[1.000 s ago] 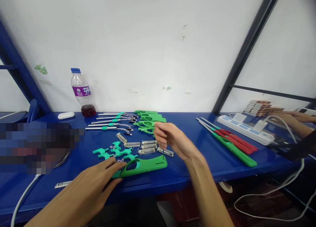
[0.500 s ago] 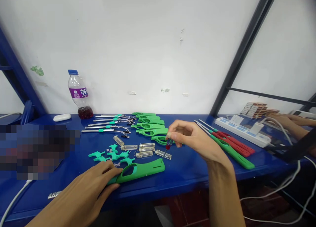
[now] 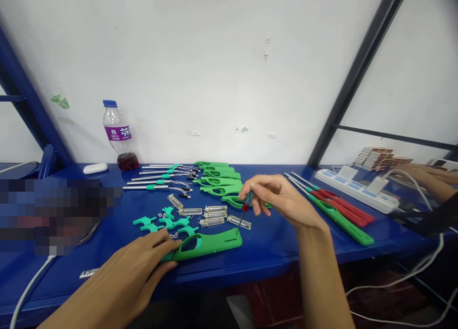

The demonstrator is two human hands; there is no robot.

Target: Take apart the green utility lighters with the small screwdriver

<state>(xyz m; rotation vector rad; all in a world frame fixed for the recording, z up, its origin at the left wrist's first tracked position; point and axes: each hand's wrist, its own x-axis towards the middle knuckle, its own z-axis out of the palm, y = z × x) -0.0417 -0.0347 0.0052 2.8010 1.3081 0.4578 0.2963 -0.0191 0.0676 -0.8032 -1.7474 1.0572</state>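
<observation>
At the table's front, my left hand (image 3: 150,260) grips the narrow end of a green lighter body (image 3: 218,243) lying on the table. Between the fingertips of my right hand (image 3: 275,198) is a small screwdriver (image 3: 245,208) with a red collar, tilted, its tip at the lighter body's right end. Clear fuel tanks (image 3: 213,214) and teal triggers (image 3: 166,221) lie just behind. Farther back are several green lighter shells (image 3: 222,181) and metal lighter tubes (image 3: 146,188) with wires.
Red and green long lighters (image 3: 343,221) lie at the right, beside a white power strip (image 3: 358,190). A drink bottle (image 3: 121,138) and a white case (image 3: 95,168) stand at the back left. Another person's hand (image 3: 425,176) shows at the far right, near stacked small boxes (image 3: 379,158).
The view has shifted slightly, moving most things a little to the right. My left hand still holds the lighter body, and the screwdriver stays at its right end; my right-hand fingers have shifted around the handle.
</observation>
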